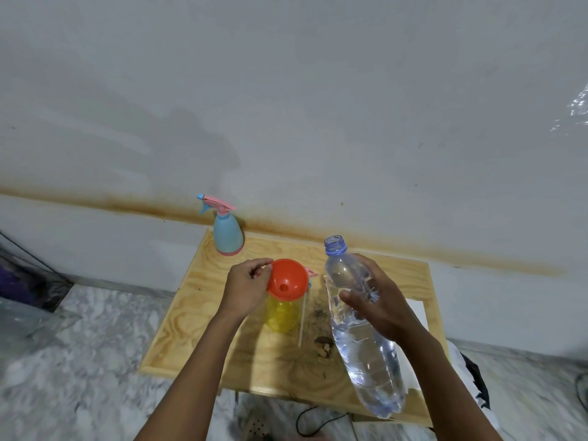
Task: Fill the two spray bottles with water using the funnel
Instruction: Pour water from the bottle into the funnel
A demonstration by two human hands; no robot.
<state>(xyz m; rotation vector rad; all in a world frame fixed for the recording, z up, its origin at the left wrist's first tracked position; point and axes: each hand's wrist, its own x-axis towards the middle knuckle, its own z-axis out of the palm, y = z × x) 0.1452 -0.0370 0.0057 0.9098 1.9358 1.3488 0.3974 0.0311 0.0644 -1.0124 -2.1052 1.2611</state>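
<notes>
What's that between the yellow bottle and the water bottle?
In the head view, a thin pale tube lies on the table between the yellow bottle and the water bottle, beside dark stains on the wood.

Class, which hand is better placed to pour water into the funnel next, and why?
Right. The right hand grips the uncapped water bottle beside the funnel; the left hand holds that funnel on the yellow bottle.
</notes>
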